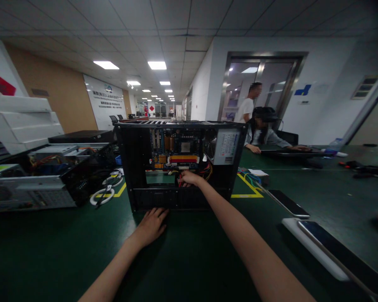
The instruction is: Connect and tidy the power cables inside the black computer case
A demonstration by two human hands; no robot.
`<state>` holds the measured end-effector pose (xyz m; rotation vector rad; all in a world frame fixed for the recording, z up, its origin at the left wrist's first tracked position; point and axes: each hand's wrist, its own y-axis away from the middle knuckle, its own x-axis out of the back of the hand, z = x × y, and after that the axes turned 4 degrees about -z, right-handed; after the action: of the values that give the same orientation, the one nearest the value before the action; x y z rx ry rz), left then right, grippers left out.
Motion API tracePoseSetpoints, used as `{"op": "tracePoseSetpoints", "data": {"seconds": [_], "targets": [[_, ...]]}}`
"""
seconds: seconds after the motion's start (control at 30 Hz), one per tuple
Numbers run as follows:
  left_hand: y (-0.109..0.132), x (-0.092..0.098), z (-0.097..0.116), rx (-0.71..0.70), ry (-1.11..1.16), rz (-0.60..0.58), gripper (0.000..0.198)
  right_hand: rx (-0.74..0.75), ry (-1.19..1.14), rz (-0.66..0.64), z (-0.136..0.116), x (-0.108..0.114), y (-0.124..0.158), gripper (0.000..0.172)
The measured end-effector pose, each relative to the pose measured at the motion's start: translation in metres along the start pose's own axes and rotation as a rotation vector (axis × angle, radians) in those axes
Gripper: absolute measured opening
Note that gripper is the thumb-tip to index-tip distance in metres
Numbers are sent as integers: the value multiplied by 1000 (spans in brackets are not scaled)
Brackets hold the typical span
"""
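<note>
computer case (176,201) stands upright on the green table (91,247) straight ahead of me, its near side uncovered. as far as i can see, the motherboard (185,147) and the power supply (226,144) are both in place, so i'd call the main fitting done; the side panel is off, and the bundled wires (206,171) hang loose below the power supply, so the cabling looks unfinished to me. my right hand (189,179) reaches inside, fingertips pinched on what looks like a red cable (180,180); whether its end is plugged in, i cannot tell. my left hand (151,226) lies flat, fingers spread and holding nothing, just beside the case's bottom edge.
</note>
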<state>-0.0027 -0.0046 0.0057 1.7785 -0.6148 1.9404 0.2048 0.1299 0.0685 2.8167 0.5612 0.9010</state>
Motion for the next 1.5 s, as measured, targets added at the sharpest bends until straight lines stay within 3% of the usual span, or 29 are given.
{"op": "tracePoseSetpoints", "data": {"seconds": [0.23, 0.53, 0.67, 1.5], "targets": [[-1, -6, -4, -9, -1, 20, 50, 67, -432, 43, 1, 5, -3, 9], [-1, 1, 1, 9, -3, -4, 50, -205, -894, 135, 6, 21, 6, 10], [0, 1, 0, 11, -2, -9, 50, -289, -931, 127, 10, 23, 3, 8], [0, -2, -2, 0, 16, 1, 49, -378, -918, 39, 13, 25, -6, 14]]}}
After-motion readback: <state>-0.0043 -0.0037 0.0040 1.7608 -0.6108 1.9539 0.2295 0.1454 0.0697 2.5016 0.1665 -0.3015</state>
